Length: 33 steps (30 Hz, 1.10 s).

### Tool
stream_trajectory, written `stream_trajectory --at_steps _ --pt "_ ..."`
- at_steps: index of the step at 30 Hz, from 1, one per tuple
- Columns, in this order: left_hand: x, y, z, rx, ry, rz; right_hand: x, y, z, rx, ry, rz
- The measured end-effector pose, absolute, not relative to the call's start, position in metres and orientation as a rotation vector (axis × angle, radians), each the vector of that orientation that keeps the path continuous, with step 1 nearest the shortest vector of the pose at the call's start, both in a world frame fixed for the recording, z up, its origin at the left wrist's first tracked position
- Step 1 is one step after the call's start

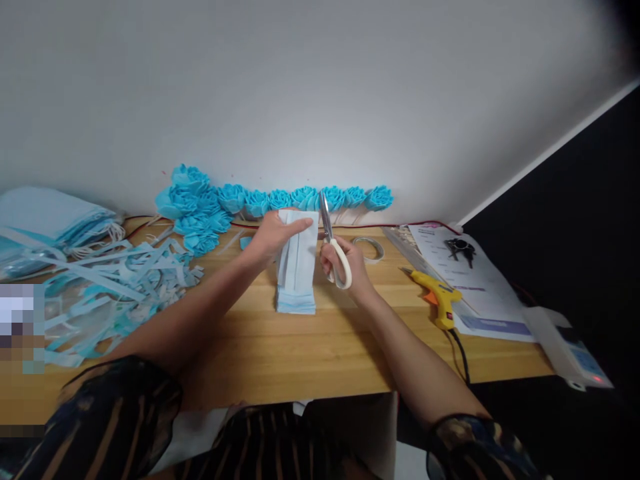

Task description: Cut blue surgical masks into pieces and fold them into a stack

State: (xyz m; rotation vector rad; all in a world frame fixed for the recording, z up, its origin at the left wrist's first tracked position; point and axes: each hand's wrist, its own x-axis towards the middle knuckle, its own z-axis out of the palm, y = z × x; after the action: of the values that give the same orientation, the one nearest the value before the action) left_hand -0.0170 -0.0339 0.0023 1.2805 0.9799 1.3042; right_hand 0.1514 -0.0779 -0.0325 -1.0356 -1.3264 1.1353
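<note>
My left hand (278,233) grips a folded pale blue face mask (303,257) by its upper end, with the thumb lying across the front. Below it, the lower end of the pleated material, or more pieces of it, shows as a blue stack (296,301) on the wood; I cannot tell whether they are joined. White-handled scissors (340,263) are in my right hand (350,260), blades pointing up just beside the mask's right edge. Behind both hands, blue flowers (306,197) that look made of mask fabric stand in a row against the wall.
Cut strips (135,287) heap up at the left, near a pile of masks (55,220). A tape roll (369,249) lies past my right hand. Farther right are a yellow glue gun (440,300) with its cord, printed paper (470,280), keys (461,251) and a power strip (570,347).
</note>
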Motion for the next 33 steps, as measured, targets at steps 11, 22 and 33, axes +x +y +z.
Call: stream_trajectory --at_steps 11,22,33 --pt "-0.06 -0.013 0.019 2.177 1.498 0.91 0.163 -0.069 -0.037 -0.675 -1.149 1.632" --pt "-0.017 -0.047 -0.001 1.304 0.573 0.788 0.156 -0.079 -0.026 -0.627 -1.381 1.734" --pt "-0.013 -0.07 -0.029 0.925 0.679 0.744 0.157 -0.069 -0.024 -0.532 -0.908 1.577"
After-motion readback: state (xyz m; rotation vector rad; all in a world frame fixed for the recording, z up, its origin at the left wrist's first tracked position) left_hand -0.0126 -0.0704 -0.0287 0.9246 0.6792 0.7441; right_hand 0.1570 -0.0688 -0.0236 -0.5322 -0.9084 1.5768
